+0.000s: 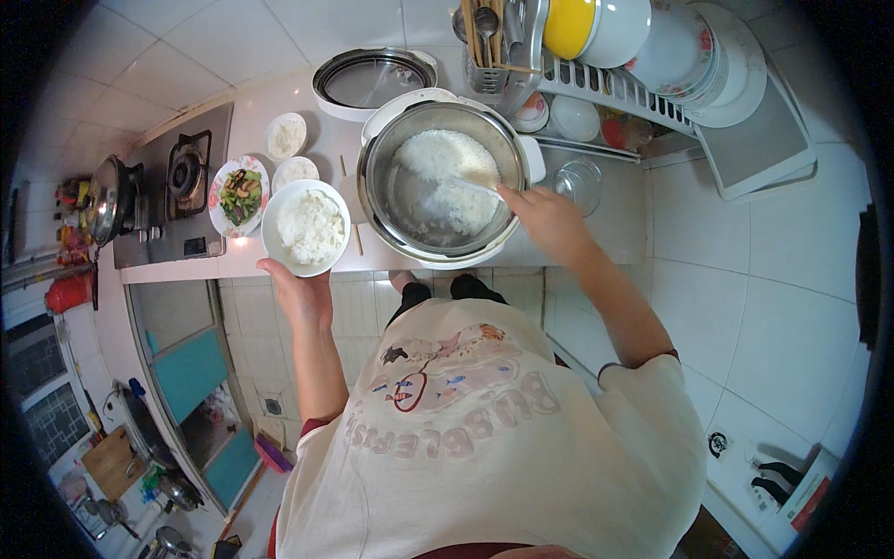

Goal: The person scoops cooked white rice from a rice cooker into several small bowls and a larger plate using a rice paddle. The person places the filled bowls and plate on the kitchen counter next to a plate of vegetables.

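My left hand [306,290] holds up a white bowl [267,227] from below, and cooked rice [311,227] fills it. In my right hand [548,220] is the handle of a pale rice paddle [478,187]. Its blade touches the rice [447,157] inside the steel inner pot of an electric cooker [370,237]. Rice covers the far and right parts of the pot's bottom, with bare metal showing at the left. Two small bowls, a far bowl of rice [286,138] and a nearer bowl of rice [296,171], stand just beyond my left hand's bowl.
A plate of cooked greens [239,195] lies beside the gas stove [183,171]. Behind the cooker rests its detached lid [374,80]. At right are a glass bowl [578,185], a dish rack [614,87] with stacked plates, and a utensil holder [487,78]. Chopsticks [357,241] lie left of the cooker.
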Motion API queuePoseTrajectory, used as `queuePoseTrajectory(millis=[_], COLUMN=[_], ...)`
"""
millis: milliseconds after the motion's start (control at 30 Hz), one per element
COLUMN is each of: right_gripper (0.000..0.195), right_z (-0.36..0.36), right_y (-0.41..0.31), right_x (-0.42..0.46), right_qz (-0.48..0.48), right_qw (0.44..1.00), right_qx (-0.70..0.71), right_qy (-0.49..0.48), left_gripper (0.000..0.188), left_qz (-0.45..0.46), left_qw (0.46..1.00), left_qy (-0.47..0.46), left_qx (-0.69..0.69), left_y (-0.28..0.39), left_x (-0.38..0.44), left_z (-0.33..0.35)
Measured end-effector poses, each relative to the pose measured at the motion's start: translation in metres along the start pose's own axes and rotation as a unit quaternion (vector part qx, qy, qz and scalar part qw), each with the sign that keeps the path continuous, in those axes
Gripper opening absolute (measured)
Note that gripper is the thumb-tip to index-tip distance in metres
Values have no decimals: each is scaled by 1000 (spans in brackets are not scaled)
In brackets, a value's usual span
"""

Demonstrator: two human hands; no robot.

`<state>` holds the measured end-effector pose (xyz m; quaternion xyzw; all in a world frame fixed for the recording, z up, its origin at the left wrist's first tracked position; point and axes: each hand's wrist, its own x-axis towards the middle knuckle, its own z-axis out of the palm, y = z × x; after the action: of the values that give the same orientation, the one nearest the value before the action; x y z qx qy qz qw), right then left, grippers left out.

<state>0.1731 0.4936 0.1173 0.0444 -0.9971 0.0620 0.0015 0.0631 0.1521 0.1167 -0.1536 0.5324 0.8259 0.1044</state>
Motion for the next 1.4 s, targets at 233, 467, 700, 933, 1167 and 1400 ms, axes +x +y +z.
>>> queuePoseTrajectory(millis=[233,467,700,933,1167,1400], right_gripper=[48,34,35,44,33,28], right_z=[-8,-16,-14,18,76,38], right_y=[-54,-89,-31,-30,-44,-28], right_x=[-1,31,92,114,121,107], right_qz=[68,89,95,-8,-111,-147], right_qw=[994,968,992,995,988,965], right_qx=[-17,205,80,92,37,33], right_qy=[-85,-113,-22,-36,-103,-216], left_gripper=[82,82,82,83,83,83], left_qz=[-19,-17,-9,-18,-21,-16], left_qw=[1000,1000,1000,999,1000,1000], left_qy=[-3,3,-1,20,0,10], left_qx=[-7,-12,2,-20,-22,-23], left_y=[-11,-18,-12,-15,-19,-19], left_x=[-3,5,-1,-14,-16,-14], left_z=[-11,-11,-6,-8,-11,-14])
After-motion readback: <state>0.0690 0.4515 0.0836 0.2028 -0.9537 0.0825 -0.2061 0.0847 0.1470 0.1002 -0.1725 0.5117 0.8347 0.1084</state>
